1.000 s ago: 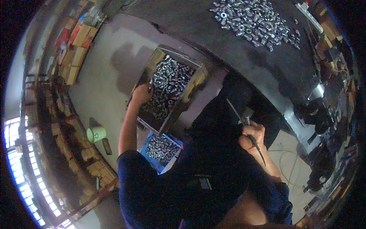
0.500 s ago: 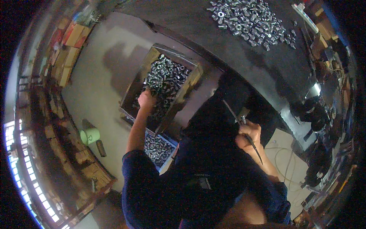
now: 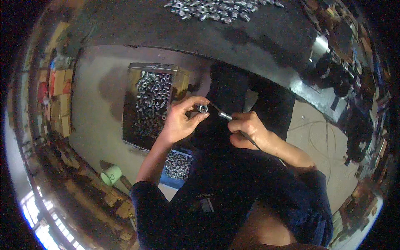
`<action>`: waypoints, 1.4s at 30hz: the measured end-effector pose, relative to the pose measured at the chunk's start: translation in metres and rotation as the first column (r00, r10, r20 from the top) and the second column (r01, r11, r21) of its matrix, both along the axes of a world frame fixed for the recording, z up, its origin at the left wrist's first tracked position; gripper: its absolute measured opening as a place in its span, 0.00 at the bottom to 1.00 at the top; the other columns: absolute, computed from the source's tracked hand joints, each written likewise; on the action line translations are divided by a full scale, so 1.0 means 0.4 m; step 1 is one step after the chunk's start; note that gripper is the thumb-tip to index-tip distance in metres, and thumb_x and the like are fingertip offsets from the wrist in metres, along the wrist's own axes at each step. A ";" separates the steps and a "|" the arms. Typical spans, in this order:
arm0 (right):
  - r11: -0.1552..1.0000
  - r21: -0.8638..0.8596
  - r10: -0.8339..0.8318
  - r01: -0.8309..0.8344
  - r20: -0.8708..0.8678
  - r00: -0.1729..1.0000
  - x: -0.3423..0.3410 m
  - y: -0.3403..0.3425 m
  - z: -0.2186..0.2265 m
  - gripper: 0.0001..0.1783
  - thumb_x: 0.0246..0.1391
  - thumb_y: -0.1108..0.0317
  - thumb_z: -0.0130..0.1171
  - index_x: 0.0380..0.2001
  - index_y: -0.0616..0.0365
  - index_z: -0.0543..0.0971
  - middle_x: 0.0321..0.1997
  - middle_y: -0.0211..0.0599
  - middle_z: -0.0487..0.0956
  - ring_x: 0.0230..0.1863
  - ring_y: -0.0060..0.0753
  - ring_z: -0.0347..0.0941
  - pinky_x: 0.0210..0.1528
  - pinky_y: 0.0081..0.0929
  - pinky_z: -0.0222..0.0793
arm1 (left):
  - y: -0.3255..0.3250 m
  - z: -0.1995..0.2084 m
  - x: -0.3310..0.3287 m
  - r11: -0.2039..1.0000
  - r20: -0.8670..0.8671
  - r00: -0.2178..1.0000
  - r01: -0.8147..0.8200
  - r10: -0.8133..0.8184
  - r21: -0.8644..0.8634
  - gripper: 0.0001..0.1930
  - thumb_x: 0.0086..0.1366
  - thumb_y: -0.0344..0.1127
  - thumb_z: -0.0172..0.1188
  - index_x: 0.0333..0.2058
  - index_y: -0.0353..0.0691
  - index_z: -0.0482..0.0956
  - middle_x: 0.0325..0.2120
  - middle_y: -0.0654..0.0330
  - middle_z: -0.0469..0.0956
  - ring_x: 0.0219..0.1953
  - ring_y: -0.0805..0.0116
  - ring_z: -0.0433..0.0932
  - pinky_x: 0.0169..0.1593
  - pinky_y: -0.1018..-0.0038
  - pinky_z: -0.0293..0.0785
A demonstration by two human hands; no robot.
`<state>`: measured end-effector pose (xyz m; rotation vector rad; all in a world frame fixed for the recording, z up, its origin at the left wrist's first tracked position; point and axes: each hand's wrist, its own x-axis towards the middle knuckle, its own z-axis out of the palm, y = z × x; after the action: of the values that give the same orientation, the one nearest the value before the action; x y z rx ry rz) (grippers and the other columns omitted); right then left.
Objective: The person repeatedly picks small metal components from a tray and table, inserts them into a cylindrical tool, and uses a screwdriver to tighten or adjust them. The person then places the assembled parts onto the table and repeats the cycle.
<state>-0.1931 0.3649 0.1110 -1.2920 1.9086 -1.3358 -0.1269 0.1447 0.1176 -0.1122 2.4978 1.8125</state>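
Note:
My left hand [image 3: 181, 118] is raised beside the box and pinches a small shiny metal fitting [image 3: 203, 108], its round bore facing up. To the right, my right hand [image 3: 249, 128] is closed round a thin, dark rod-like tool [image 3: 253, 142]. One end of that tool trails back over the wrist; the other points toward the left fingertips. At the right fingertips sits another metal fitting [image 3: 225, 115]; whether it is threaded on the rod I cannot tell. Below and left of the left hand, similar fittings [image 3: 152, 89] fill part of an open box [image 3: 180, 81].
A blue bin [image 3: 171, 181] of smaller metal parts stands nearer me. On the dark table [image 3: 137, 29] ahead lies a heap of loose fittings [image 3: 216, 9]. A pale green cup-like container [image 3: 111, 175] is on the floor at left. Cables [image 3: 316, 125] lie at right.
My left hand has come up out of the box with a fitting and moved right, toward the right hand. My right hand has shifted left. The view has turned.

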 end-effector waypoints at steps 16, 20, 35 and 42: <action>0.992 0.130 -0.007 0.003 0.028 1.000 -0.005 -0.003 -0.024 0.10 0.30 0.66 0.61 0.18 0.59 0.74 0.19 0.46 0.73 0.24 0.53 0.72 0.26 0.44 0.68 | 0.057 0.043 -0.048 0.794 -0.158 0.917 0.220 -0.367 -0.567 0.12 0.47 0.24 0.62 0.34 0.38 0.76 0.31 0.58 0.70 0.28 0.59 0.75 0.30 0.68 0.72; 0.988 0.148 0.013 -0.034 0.145 0.989 -0.015 0.001 -0.026 0.10 0.31 0.66 0.61 0.18 0.60 0.74 0.19 0.47 0.74 0.24 0.51 0.72 0.27 0.44 0.68 | 0.069 0.052 -0.059 0.630 -0.110 0.862 0.268 -0.494 -0.729 0.14 0.48 0.25 0.61 0.36 0.39 0.75 0.33 0.56 0.70 0.30 0.58 0.75 0.31 0.68 0.73; 0.996 0.050 -0.076 0.071 0.105 0.992 -0.013 0.030 -0.030 0.10 0.32 0.68 0.60 0.14 0.59 0.68 0.16 0.46 0.68 0.23 0.52 0.69 0.25 0.43 0.65 | 0.045 0.038 -0.068 0.967 0.324 0.937 0.044 -0.128 0.252 0.12 0.56 0.25 0.59 0.40 0.34 0.71 0.27 0.61 0.74 0.25 0.77 0.74 0.32 0.79 0.72; 0.962 -0.265 -0.080 0.056 -0.079 0.994 -0.016 0.066 0.038 0.17 0.24 0.72 0.58 0.09 0.56 0.57 0.12 0.37 0.57 0.19 0.46 0.63 0.19 0.39 0.59 | 0.009 -0.032 -0.066 0.829 -0.065 0.996 -0.088 0.063 -0.552 0.14 0.40 0.26 0.63 0.30 0.42 0.77 0.15 0.62 0.70 0.15 0.67 0.69 0.22 0.74 0.67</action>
<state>-0.1993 0.3913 0.1261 -1.4445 1.8985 -1.6373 -0.1534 0.1481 0.1047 -0.1973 3.0091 1.0504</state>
